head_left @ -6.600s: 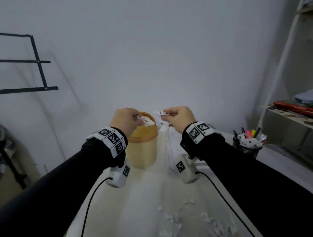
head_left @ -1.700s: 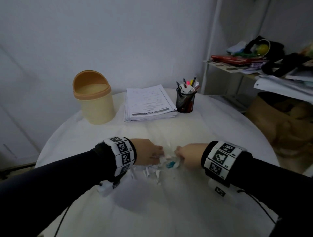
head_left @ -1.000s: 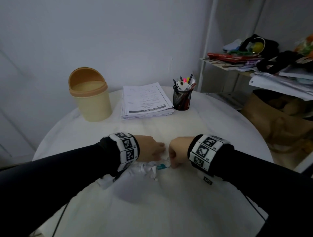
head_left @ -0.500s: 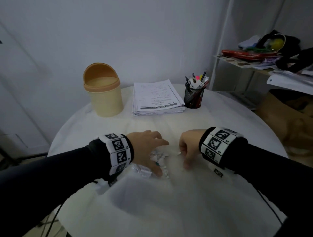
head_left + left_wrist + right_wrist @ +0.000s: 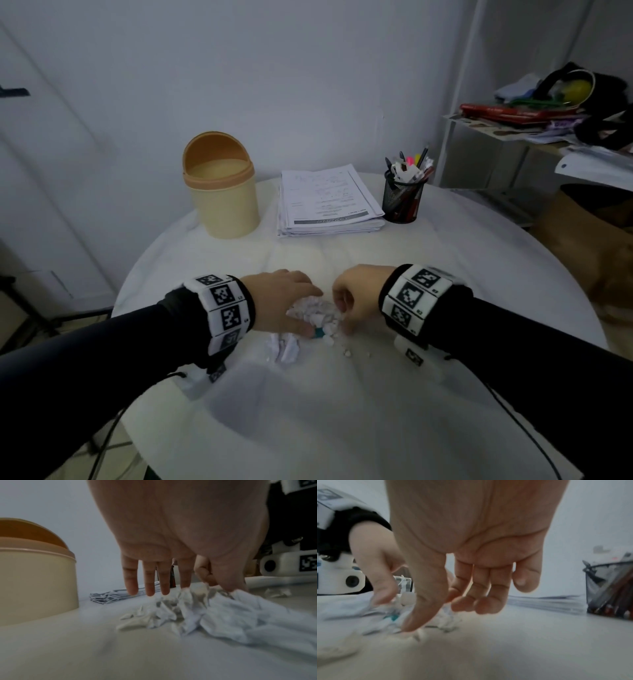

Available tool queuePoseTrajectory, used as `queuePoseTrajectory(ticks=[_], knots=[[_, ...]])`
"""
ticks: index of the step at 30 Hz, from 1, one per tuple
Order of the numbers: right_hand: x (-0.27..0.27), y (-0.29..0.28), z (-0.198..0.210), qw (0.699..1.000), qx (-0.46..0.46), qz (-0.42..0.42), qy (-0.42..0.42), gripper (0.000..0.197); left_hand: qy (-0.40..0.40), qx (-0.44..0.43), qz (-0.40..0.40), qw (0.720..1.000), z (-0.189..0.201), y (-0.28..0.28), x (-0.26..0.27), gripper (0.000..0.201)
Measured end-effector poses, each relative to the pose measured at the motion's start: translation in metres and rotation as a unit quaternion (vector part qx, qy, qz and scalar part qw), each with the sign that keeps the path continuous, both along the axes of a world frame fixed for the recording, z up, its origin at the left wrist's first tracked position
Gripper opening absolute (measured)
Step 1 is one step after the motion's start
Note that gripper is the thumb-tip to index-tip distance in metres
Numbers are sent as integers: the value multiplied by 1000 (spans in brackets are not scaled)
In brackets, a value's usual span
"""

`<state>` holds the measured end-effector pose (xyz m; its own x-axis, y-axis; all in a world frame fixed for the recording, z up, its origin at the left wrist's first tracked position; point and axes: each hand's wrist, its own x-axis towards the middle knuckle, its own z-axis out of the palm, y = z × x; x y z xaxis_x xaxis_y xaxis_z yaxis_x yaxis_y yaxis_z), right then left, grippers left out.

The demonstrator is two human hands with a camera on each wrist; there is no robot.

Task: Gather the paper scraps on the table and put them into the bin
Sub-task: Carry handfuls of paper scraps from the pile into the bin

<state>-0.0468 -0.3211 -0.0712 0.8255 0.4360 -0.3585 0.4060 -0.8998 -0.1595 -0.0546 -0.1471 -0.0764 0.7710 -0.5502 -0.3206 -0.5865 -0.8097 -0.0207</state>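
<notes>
White paper scraps (image 5: 317,310) lie in a small heap near the middle of the round white table (image 5: 342,428), with one teal bit (image 5: 320,332) among them. My left hand (image 5: 301,308) cups the heap from the left, its fingers (image 5: 149,586) straight and its thumb on the crumpled paper (image 5: 214,615). From the right, my right hand (image 5: 339,308) closes in with loosely bent fingers (image 5: 481,604), the thumb tip down among the scraps (image 5: 447,623). Neither hand lifts any paper. The beige bin (image 5: 222,202) with its orange swing lid stands at the far left of the table.
A stack of printed sheets (image 5: 325,202) lies behind the heap, with a black mesh pen holder (image 5: 404,198) to its right. A few tiny scraps (image 5: 347,353) lie loose near the heap. A cluttered shelf (image 5: 534,120) stands off the table at the right.
Both hands have drawn closer together and pushed the scraps into a tighter heap between them. The left hand's fingers now lie around the heap's left side.
</notes>
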Motion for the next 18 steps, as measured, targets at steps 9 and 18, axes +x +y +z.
queuePoseTrajectory(ticks=[9,18], knots=[[-15,-15,5,996,-59,-15,68,60,62,-12,41,997,4,12,-1,101],[0,21,5,1000,22,1,-12,48,41,-87,59,994,9,12,5,68]])
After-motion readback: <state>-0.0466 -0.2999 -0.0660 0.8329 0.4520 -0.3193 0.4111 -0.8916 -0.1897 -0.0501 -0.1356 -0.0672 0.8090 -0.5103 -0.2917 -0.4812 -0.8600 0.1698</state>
